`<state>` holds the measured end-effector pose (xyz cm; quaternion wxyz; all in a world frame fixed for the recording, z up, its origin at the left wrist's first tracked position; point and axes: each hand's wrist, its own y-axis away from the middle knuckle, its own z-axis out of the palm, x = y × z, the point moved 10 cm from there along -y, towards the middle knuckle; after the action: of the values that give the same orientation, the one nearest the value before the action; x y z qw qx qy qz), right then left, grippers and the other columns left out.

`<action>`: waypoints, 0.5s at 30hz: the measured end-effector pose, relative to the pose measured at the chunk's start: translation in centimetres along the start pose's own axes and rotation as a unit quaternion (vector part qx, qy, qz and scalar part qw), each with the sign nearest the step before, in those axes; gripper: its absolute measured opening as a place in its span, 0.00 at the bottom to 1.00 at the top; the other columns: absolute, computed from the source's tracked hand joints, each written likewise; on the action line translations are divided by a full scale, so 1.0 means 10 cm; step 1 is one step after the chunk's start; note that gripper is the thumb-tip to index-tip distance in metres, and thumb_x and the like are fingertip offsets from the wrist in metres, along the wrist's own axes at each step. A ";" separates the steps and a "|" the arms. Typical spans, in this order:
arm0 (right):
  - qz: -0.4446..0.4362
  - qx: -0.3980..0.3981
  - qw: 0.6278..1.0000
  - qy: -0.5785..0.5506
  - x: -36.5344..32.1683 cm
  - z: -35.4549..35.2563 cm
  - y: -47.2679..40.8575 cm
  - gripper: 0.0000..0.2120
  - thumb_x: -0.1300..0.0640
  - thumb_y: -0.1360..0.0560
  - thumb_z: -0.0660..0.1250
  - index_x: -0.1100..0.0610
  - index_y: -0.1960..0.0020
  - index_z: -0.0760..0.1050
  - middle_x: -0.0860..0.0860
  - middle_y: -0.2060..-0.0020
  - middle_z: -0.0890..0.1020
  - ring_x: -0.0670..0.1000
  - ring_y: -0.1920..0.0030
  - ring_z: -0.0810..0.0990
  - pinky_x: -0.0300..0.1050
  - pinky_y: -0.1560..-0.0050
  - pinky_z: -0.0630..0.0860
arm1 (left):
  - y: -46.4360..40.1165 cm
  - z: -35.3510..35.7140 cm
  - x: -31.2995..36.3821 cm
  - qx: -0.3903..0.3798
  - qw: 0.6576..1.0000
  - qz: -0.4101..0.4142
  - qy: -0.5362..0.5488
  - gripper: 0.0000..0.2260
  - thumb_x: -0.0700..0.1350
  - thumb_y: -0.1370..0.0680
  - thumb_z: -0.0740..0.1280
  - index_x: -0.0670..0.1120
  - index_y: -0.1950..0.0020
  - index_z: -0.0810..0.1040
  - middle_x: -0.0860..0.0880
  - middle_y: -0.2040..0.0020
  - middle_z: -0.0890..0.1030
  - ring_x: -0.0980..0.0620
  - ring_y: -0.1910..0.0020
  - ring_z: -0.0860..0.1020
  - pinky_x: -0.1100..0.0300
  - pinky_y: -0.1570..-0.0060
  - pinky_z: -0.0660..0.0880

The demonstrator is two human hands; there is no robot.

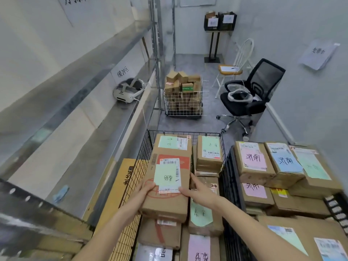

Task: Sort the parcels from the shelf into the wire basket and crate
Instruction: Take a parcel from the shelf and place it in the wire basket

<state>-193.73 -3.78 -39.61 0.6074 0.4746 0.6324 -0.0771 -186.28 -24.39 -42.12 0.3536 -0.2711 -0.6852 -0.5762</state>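
On the metal shelf (105,129) at far left, a white headset (128,91) is seen. In the black wire basket (143,159), a cardboard parcel (167,187) with a green label is held atop the stacked parcels: the left hand (146,189) is curled on its near-left corner, while the right hand (197,191) is laid against its right edge, fingers straight. Further labelled parcels are stacked in the black crate (335,206) at right.
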 end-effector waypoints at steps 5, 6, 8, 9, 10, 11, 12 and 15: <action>0.014 -0.002 1.000 0.008 0.06 0.04 0.03 0.30 0.46 0.20 0.67 0.33 0.29 0.51 0.28 0.42 0.72 0.32 0.44 0.74 0.27 0.57 0.73 | 0.01 -0.03 -0.03 0.017 0.999 0.009 -0.028 0.27 0.63 0.24 0.67 0.57 0.27 0.68 0.47 0.48 0.85 0.47 0.50 0.84 0.55 0.55 0.78; 0.014 0.003 1.000 0.011 0.09 0.04 0.04 0.30 0.45 0.20 0.67 0.33 0.28 0.52 0.29 0.40 0.73 0.34 0.41 0.74 0.28 0.55 0.73 | 0.05 -0.02 -0.01 0.020 0.999 0.009 -0.030 0.26 0.61 0.23 0.66 0.57 0.27 0.67 0.47 0.47 0.85 0.47 0.51 0.84 0.56 0.56 0.77; 0.013 0.020 0.999 0.023 -0.01 0.03 0.12 0.32 0.41 0.22 0.69 0.36 0.25 0.55 0.33 0.35 0.73 0.41 0.33 0.73 0.35 0.40 0.73 | 0.14 -0.02 0.10 0.028 0.999 0.026 -0.038 0.27 0.59 0.21 0.66 0.58 0.23 0.63 0.50 0.46 0.82 0.50 0.50 0.82 0.58 0.57 0.75; 0.006 0.033 0.999 0.031 -0.08 0.00 0.17 0.34 0.40 0.23 0.69 0.39 0.23 0.55 0.35 0.33 0.71 0.43 0.31 0.71 0.41 0.33 0.70 | 0.18 -0.04 0.17 0.035 0.997 0.041 -0.047 0.28 0.57 0.20 0.67 0.59 0.23 0.61 0.52 0.45 0.80 0.52 0.49 0.81 0.59 0.56 0.74; 0.000 0.049 0.998 0.039 -0.15 -0.04 0.23 0.35 0.40 0.23 0.69 0.41 0.22 0.55 0.35 0.33 0.69 0.44 0.30 0.70 0.43 0.30 0.67 | 0.24 -0.06 0.25 0.042 0.996 0.057 -0.052 0.27 0.56 0.20 0.67 0.60 0.23 0.60 0.53 0.43 0.79 0.54 0.48 0.79 0.59 0.54 0.74; 0.000 0.064 0.997 0.039 -0.22 -0.07 0.30 0.35 0.40 0.22 0.68 0.42 0.22 0.54 0.37 0.32 0.68 0.46 0.29 0.68 0.44 0.30 0.65 | 0.29 -0.08 0.32 0.048 0.995 0.070 -0.058 0.29 0.55 0.20 0.67 0.59 0.22 0.60 0.51 0.39 0.78 0.54 0.46 0.78 0.58 0.49 0.75; 0.000 0.077 0.996 0.047 -0.27 -0.09 0.36 0.37 0.40 0.22 0.68 0.45 0.20 0.52 0.38 0.31 0.66 0.48 0.27 0.67 0.46 0.29 0.65 | 0.35 -0.11 0.40 0.055 0.993 0.084 -0.067 0.30 0.55 0.20 0.68 0.57 0.21 0.60 0.49 0.33 0.76 0.51 0.41 0.77 0.53 0.42 0.75; -0.030 0.099 0.989 0.103 -0.54 -0.10 0.54 0.29 0.43 0.20 0.67 0.43 0.23 0.60 0.32 0.35 0.68 0.43 0.31 0.67 0.35 0.35 0.67 | 0.60 -0.23 0.66 0.075 0.981 0.137 -0.113 0.32 0.58 0.21 0.68 0.56 0.20 0.61 0.48 0.23 0.67 0.46 0.27 0.69 0.46 0.31 0.67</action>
<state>-191.65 -2.95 -32.24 0.4863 0.5185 0.6950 -0.1076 -185.23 -25.72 -33.09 0.3691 -0.3981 -0.7184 -0.4350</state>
